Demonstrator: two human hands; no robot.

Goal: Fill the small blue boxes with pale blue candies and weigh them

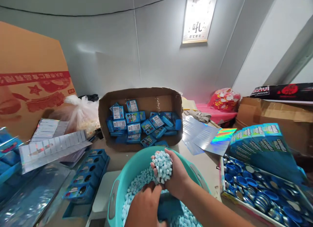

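My right hand (179,178) is cupped palm up over a turquoise tub (122,175), full of a heap of small pale-blue candies (163,165). Beside it, lower in the tub, my left hand (145,202) has its fingers closed around a blue box (170,205). Its fingertips are close to the heaped candies. The right forearm passes over part of the box, so its opening cannot be made out. More of the same loose candies (132,188) fill the tub below both hands.
Behind the tub stands a cardboard box (104,129) of small blue packets. At right, a tray (226,194) holds blue and silver round tins. Blue display cartons (85,178), a white scale (106,188) and plastic sheets (51,148) lie at left.
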